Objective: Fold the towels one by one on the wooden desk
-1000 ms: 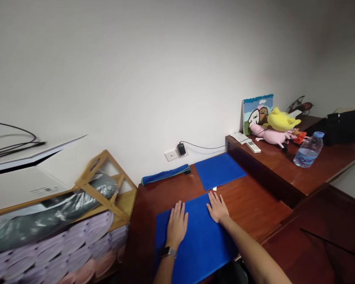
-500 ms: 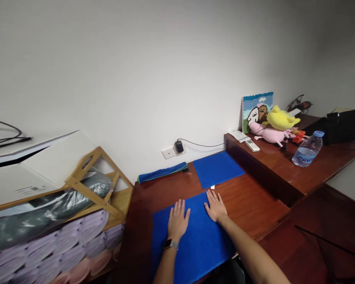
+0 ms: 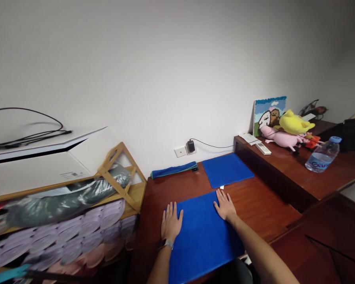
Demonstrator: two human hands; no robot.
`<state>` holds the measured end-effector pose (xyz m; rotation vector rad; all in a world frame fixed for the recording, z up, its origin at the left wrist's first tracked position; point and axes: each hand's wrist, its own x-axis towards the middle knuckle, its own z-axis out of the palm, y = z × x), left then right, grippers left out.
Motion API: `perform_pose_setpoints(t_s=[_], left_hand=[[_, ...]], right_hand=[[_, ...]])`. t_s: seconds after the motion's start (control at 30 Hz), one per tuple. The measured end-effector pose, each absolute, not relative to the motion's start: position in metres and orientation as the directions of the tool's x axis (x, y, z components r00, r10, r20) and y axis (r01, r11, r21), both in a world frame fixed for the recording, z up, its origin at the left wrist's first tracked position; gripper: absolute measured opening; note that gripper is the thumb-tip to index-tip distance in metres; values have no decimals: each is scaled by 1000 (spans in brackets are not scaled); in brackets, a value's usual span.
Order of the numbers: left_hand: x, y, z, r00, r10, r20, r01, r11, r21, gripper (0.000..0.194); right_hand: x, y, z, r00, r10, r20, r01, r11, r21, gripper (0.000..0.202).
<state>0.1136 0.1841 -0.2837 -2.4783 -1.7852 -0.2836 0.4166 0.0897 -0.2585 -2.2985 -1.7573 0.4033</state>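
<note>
Pressing flat on the blue towel (image 3: 202, 232) at the near edge of the tabletop (image 3: 254, 201), both hands spread wide and gripping nothing. Resting the left hand (image 3: 170, 221) on the towel's far left corner, fingers splayed; laying the right hand (image 3: 225, 205) on the far right corner, palm down. Looking like a smoothing step, flattening the cloth before a fold. Judging the next move: calling for a pinch at those 2 far corners and an even pull toward the near edge. Sitting toward the far edge, 1 folded blue towel (image 3: 227, 169), with a rolled blue towel (image 3: 174, 170) along the wall. Standing off the left edge, a wooden rack (image 3: 121, 181) stacked with pale cloths.
</note>
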Motion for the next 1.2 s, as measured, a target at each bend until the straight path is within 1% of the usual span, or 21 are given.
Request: perform_pose_setpoints(t_s=[0.17,0.23,0.33,0.43,0.5,0.6,0.7,0.77,0.83,0.93,1.03,1.1,1.2], left_hand=[[108,186,-281,302,938,170,950,-310,23,74],[108,186,-279,306,934,183,950,-311,0,72],[128,181,-271,387,892,234,918,-396,-10,68],[181,167,-265,551,792,261,811,-582,54,64],[229,155,-266,639,730,242,728,-676,118,63],[290,139,-271,680,715,159,687,-698,200,63],[308,134,-276,682,723,109,691,-686,225,65],[291,139,-277,681,726,94,698,-683,216,68],[255,150,-277,636,766,95,745,-641,184,71],[180,173,-280,469,873,134,868,-483,112,73],[116,190,-286,352,921,168,930,-364,50,70],[96,194,-289,327,928,182,940,-339,39,69],[94,190,-289,307,933,190,946,-321,46,71]], right_hand=[[416,90,-259,254,964,-74,903,-264,-339,73],[416,90,-259,251,966,-69,901,-259,-349,73],[416,91,-259,248,967,-63,896,-253,-364,73],[416,92,-261,248,967,-52,892,-249,-378,73],[418,93,-265,243,969,-46,894,-242,-377,72],[421,95,-273,196,979,-55,918,-203,-341,68],[423,96,-275,173,983,-64,929,-185,-322,68],[422,95,-272,200,977,-69,916,-211,-341,67],[420,94,-268,230,971,-67,900,-238,-366,69],[418,93,-262,249,967,-54,891,-250,-379,70],[417,92,-261,253,965,-62,894,-258,-367,71],[416,91,-260,254,965,-70,896,-261,-360,71],[415,90,-260,262,963,-58,899,-265,-348,72]])
